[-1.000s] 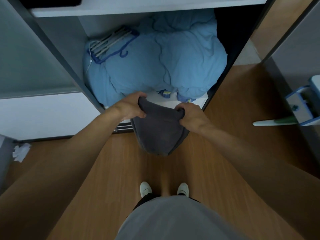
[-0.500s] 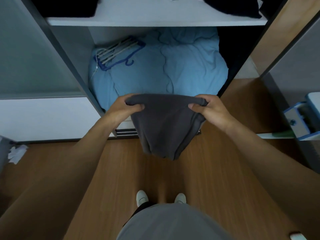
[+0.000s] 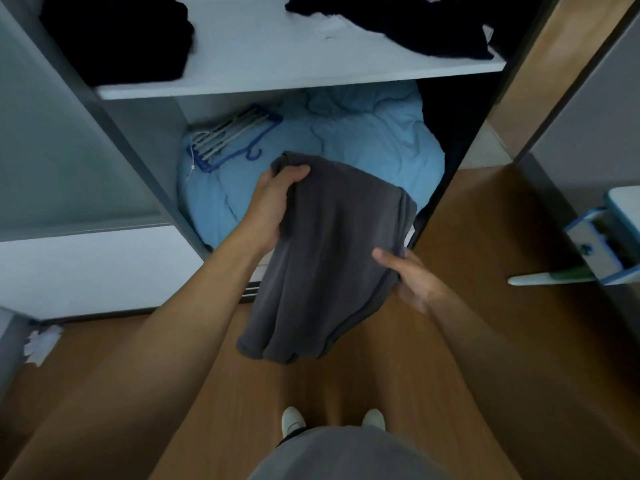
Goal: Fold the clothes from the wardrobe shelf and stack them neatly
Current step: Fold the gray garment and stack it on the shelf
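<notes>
A dark grey folded garment (image 3: 329,258) hangs in front of the open wardrobe, above the wooden floor. My left hand (image 3: 273,199) grips its upper left corner, thumb over the cloth. My right hand (image 3: 407,275) holds its right edge lower down, thumb on top and fingers under the fabric. On the white shelf (image 3: 277,64) above lie a black pile of clothes (image 3: 117,36) at the left and more dark clothes (image 3: 398,26) at the right, loosely spread.
A light blue duvet (image 3: 363,150) fills the compartment below the shelf, with blue and white hangers (image 3: 232,136) on it. A white-and-blue object (image 3: 595,247) juts in at the right. Crumpled white paper (image 3: 41,344) lies on the floor at left. My white shoes (image 3: 294,420) stand below.
My left hand has stayed high on the garment's corner while my right hand dropped down to its right edge. The garment now hangs tilted. The view rose, showing more of the shelf.
</notes>
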